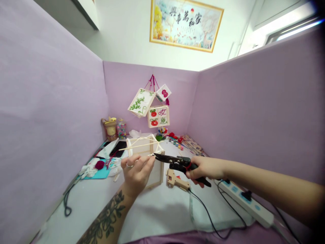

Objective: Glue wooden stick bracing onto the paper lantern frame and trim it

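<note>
My right hand (199, 169) is wrapped round the handles of black pruning shears (177, 162), whose blades point left. The blade tips meet the fingertips of my left hand (138, 169), which are pinched on a thin pale wooden stick (150, 155); most of that stick is hidden by the fingers. Behind my left hand stands a box-like wooden frame (158, 169) with pale panels. Another thin stick (141, 145) lies slantwise across its top.
A beige glue gun (176, 180) lies below the shears, its cord running right towards a white power strip (246, 201). A phone (119, 149), dark red yarn (100, 165) and a jar of beads (121, 128) are at the left. Decorated lanterns (158, 116) hang behind.
</note>
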A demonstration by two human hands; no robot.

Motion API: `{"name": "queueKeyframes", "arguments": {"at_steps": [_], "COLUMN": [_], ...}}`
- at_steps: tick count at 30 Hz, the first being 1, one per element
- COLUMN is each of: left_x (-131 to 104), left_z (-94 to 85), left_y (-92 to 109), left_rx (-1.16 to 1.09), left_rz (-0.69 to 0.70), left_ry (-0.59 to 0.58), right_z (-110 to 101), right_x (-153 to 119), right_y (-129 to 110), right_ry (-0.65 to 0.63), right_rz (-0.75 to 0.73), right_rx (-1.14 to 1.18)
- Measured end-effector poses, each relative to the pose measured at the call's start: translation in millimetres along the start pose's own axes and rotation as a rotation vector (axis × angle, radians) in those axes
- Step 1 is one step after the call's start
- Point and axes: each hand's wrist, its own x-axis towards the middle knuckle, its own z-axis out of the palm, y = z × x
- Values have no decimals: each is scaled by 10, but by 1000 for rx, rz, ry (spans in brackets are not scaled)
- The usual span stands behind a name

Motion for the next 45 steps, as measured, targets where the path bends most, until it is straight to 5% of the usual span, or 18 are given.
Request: {"name": "queueKeyframes", "arguments": {"at_steps": [21,30,35,38,40,43,45], "left_x": [-40,4,59,121,166,194,164], "left_z": [-24,-54,-231,-344,-380,-358,-312], "left_y": [13,31,-62,-140,-151,-110,-83], "left_rx": [-57,-57,-56,-111,-226,-370,-382], "left_rz": [-6,-21,-22,-23,12,136,195], "left_ry": [1,35,92,107,12,-298,-429], "right_z": [30,-23,-147,-274,-379,-516,-555], "right_x": [-143,-41,-163,-234,-183,100,375], "right_y": [-98,59,105,183,297,569,786], "right_ry": [27,134,55,172,349,619,679], "right_rz": [5,41,-146,-278,-236,-26,74], "right_rx": [-164,-178,-60,26,7,-223,-465]}}
